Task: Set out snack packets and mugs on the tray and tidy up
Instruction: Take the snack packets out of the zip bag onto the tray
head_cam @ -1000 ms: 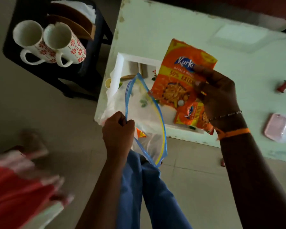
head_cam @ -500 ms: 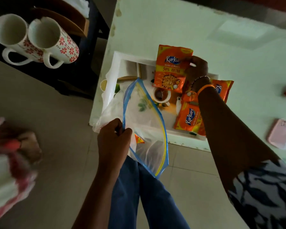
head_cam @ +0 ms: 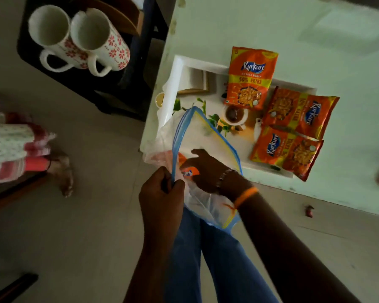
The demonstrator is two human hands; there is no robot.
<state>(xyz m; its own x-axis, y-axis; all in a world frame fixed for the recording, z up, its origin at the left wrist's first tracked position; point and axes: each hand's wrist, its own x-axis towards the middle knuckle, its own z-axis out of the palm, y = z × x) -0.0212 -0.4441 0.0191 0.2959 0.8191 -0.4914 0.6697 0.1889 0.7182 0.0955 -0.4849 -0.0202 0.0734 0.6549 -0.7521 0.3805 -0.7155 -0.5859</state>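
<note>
Head view: left hand (head_cam: 161, 193) pinches the rim of a clear bag (head_cam: 206, 136); right hand (head_cam: 208, 169) reaches inside, perhaps touching an orange packet (head_cam: 189, 171), its grip unclear. Three packets (head_cam: 251, 78) lie on the tray (head_cam: 177, 68); two mugs (head_cam: 96, 40) stand apart.

Dim, greenish indoor light, arms in deep shadow, wide-angle bending and soft blur toward the edges.
</note>
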